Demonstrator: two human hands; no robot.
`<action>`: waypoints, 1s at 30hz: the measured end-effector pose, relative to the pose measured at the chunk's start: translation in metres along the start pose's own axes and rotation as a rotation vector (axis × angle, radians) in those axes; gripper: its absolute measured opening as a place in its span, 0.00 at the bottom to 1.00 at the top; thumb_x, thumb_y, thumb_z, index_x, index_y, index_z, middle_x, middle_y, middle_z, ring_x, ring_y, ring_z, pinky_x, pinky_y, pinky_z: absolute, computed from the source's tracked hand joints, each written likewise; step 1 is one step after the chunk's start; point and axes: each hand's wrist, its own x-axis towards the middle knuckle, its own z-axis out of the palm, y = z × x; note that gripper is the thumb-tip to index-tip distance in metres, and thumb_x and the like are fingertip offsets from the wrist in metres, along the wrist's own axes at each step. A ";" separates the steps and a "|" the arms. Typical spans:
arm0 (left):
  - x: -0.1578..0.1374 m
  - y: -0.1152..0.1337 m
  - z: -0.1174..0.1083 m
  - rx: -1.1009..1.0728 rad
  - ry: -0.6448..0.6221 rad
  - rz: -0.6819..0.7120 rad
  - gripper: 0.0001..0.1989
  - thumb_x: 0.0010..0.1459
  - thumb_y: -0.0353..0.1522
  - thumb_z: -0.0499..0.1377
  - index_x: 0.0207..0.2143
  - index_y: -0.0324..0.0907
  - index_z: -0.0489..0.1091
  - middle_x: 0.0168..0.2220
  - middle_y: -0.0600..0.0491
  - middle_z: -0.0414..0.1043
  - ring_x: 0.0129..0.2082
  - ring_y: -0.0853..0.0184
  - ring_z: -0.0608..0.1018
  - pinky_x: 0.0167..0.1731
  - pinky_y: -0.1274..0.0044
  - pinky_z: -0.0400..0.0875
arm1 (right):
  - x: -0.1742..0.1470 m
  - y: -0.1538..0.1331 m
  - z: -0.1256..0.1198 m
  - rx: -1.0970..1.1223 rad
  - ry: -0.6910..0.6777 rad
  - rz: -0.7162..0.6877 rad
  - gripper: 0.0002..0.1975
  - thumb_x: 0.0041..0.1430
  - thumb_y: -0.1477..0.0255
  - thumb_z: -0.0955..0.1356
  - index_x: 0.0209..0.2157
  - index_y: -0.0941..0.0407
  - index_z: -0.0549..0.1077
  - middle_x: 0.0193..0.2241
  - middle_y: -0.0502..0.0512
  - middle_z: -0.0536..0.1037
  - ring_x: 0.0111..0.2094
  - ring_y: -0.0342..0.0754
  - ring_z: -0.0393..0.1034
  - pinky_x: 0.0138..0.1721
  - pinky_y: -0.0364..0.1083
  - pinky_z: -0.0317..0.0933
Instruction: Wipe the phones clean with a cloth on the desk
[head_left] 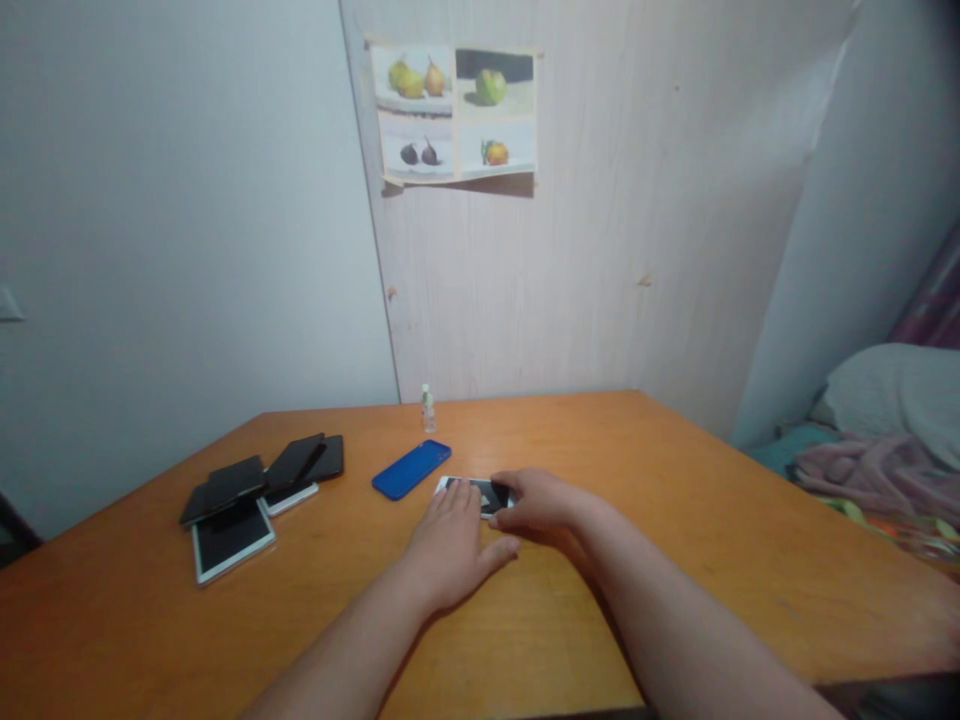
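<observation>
A white-edged smartphone (491, 496) with a dark screen lies on the table in front of me, partly covered by both hands. My left hand (448, 550) rests over its left part, fingers stretched out across the screen and thumb apart. Around the phone's right end, the fingers and thumb of my right hand (538, 498) are closed, gripping its edges. Just beyond my left hand is a blue phone case (412, 469), lying apart from the phone.
On the left of the orange wooden table (330, 610) lies a loose pile of dark flat devices or covers (236, 482) with a white-framed tablet (234, 543). A small clear bottle (428, 412) stands at the back. Bedding (885, 455) is off the right edge.
</observation>
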 end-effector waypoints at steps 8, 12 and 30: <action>0.003 -0.001 -0.001 0.087 0.021 -0.093 0.49 0.58 0.62 0.44 0.66 0.33 0.58 0.67 0.35 0.55 0.69 0.46 0.54 0.67 0.55 0.41 | 0.002 0.003 0.003 0.004 -0.016 0.001 0.25 0.46 0.58 0.73 0.46 0.52 0.77 0.38 0.53 0.81 0.35 0.50 0.72 0.32 0.43 0.58; 0.002 -0.003 -0.005 0.150 0.028 -0.213 0.52 0.55 0.63 0.46 0.64 0.28 0.60 0.65 0.30 0.58 0.68 0.42 0.56 0.67 0.56 0.44 | 0.001 0.003 0.001 0.016 0.001 0.011 0.30 0.44 0.56 0.74 0.50 0.52 0.76 0.43 0.55 0.81 0.40 0.54 0.73 0.35 0.44 0.61; -0.007 0.017 -0.007 0.021 -0.087 -0.021 0.54 0.56 0.64 0.44 0.68 0.29 0.53 0.70 0.35 0.44 0.71 0.46 0.48 0.68 0.57 0.44 | -0.002 -0.001 -0.001 0.003 -0.008 0.004 0.30 0.46 0.56 0.73 0.51 0.53 0.76 0.43 0.57 0.81 0.40 0.54 0.74 0.36 0.45 0.61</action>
